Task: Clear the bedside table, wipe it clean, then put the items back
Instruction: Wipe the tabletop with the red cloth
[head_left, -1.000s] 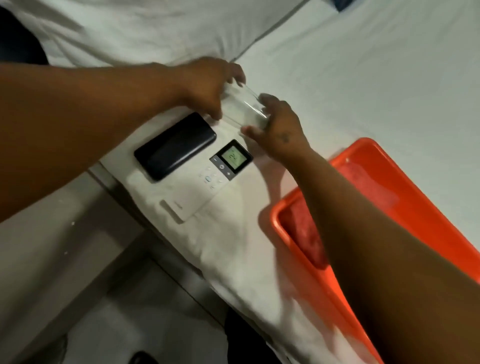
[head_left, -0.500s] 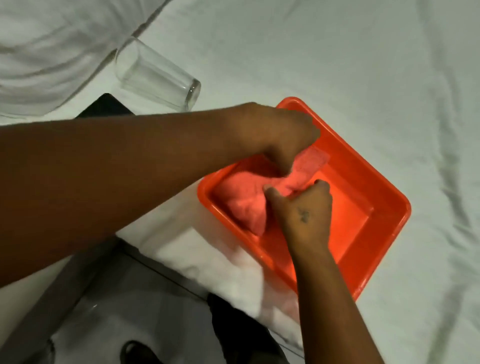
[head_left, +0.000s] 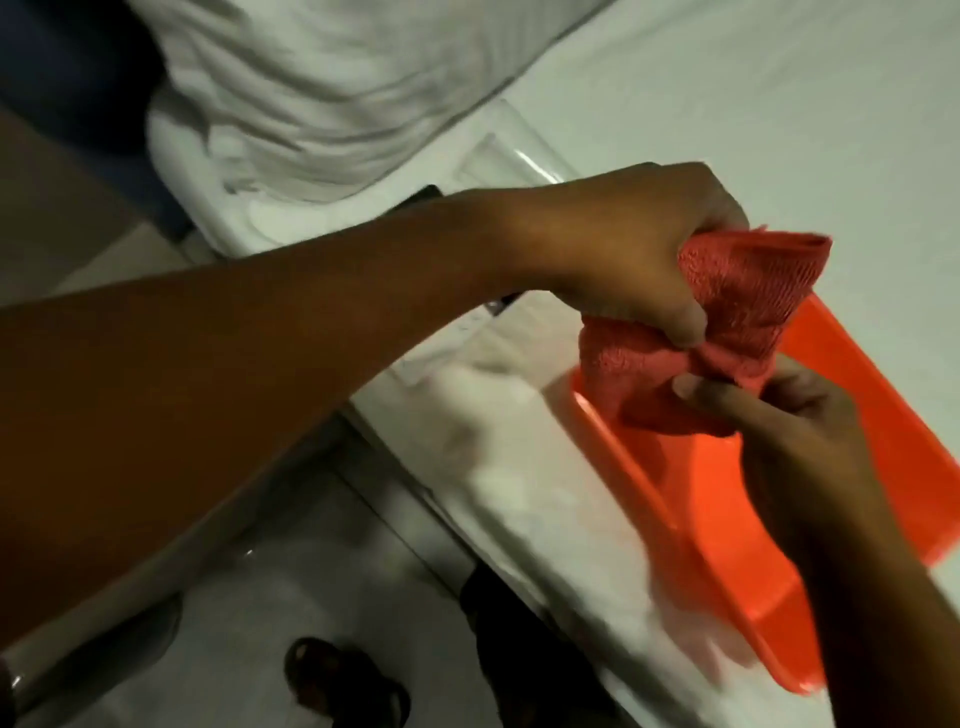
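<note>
Both hands hold a red cloth (head_left: 727, 312) bunched up above an orange plastic basin (head_left: 727, 519) that stands on the white bed. My left hand (head_left: 623, 249) grips the cloth's upper part in a fist. My right hand (head_left: 769, 410) pinches its lower part from underneath. A clear drinking glass (head_left: 511, 156) lies on its side on the sheet behind my left arm. My left forearm hides most of a black phone (head_left: 423, 195) and a white remote (head_left: 467, 325), of which only edges show.
A white pillow (head_left: 322, 93) lies at the top left on the bed (head_left: 779, 104). The bed's near edge runs diagonally to the lower right. Below it is a pale tiled floor (head_left: 311, 597) with my sandalled foot (head_left: 337, 680).
A second ago both hands set the glass down by the phone and remote. They then reached into the basin, and now the cloth is lifted out and bunched between them.
</note>
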